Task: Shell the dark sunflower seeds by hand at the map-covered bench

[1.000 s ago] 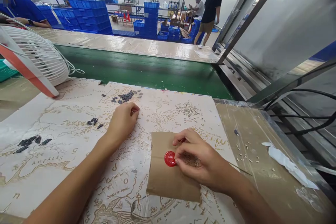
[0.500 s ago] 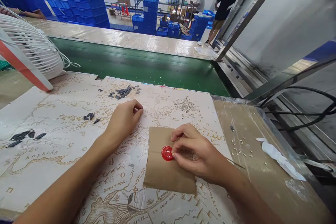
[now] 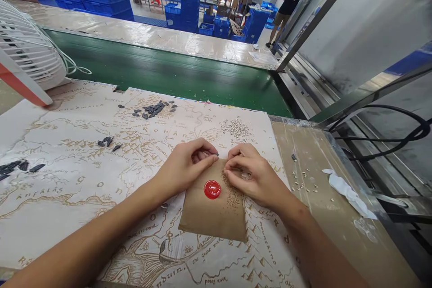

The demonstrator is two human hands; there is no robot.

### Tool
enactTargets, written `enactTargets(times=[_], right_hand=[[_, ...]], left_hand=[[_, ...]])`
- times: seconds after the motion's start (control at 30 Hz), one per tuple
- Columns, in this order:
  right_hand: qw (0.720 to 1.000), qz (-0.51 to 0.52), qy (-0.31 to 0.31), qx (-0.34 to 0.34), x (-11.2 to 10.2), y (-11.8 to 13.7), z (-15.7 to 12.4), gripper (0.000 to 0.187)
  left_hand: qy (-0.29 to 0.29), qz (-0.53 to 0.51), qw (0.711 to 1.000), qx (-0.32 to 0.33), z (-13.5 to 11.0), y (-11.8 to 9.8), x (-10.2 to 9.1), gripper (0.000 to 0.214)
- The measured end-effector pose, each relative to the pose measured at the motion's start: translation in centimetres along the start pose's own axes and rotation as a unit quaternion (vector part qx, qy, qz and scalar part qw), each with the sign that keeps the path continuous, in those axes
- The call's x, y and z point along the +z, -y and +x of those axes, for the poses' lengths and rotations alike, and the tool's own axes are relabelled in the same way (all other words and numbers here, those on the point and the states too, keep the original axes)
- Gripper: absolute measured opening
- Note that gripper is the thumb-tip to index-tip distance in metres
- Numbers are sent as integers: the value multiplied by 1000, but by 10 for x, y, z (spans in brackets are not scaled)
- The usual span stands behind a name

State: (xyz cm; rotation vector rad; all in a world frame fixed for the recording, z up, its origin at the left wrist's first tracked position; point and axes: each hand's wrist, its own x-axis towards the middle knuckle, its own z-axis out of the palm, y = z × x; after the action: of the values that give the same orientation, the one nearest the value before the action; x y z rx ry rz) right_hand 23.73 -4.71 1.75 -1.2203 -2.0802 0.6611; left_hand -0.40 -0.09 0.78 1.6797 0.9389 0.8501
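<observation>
A: What does your left hand (image 3: 185,166) have?
B: Its thumb and fingertips pinch a small dark chip (image 3: 217,155) above the top edge of the brown cardboard square (image 3: 205,222). Your right hand (image 3: 258,177) curls just beside it, thumb near forefinger; whether it grips anything is not clear.
A: And the red disc (image 3: 212,190) before you?
B: It lies on the cardboard below your fingers, round and glossy, ringed inside its rim, with tiny brown grains (image 3: 232,204) strewn to its right.
A: What can you read around it?
B: Beneath, your printed map (image 3: 67,189) is lettered "Rohân," "ânfâlâs," "the great river" and "poros river." Farther out on it sit a pile of dark flakes (image 3: 154,109) and scattered pale bits (image 3: 238,129); beyond runs a green surface (image 3: 168,69).
</observation>
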Motion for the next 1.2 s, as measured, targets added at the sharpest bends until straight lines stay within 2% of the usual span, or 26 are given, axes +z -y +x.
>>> enactTargets(times=[0.1,0.2,0.3,0.4,0.57,0.83,1.2], right_hand=[[994,69,-72,33,-1,1,2,11],[971,180,-135,84,3,-2,4,9],[941,280,-150,119,12,-7,5,7],[923,330,-142,141,18,-9,4,8],[934,300,-142,132,18,-7,4,7],[946,270,-141,109,17,-6,5,3],[957,240,-147,71,20,-6,4,7]], left_hand=[[11,-65,998,-17,0,0,6,13],[27,-125,991,-38,-1,0,13,14],[36,-147,988,-36,-2,1,16,12],[41,-148,987,-36,-2,4,17,13],[55,-162,984,-45,-2,6,16,18],[57,-162,984,-42,-2,6,16,17],[64,-164,984,-29,-1,6,16,12]])
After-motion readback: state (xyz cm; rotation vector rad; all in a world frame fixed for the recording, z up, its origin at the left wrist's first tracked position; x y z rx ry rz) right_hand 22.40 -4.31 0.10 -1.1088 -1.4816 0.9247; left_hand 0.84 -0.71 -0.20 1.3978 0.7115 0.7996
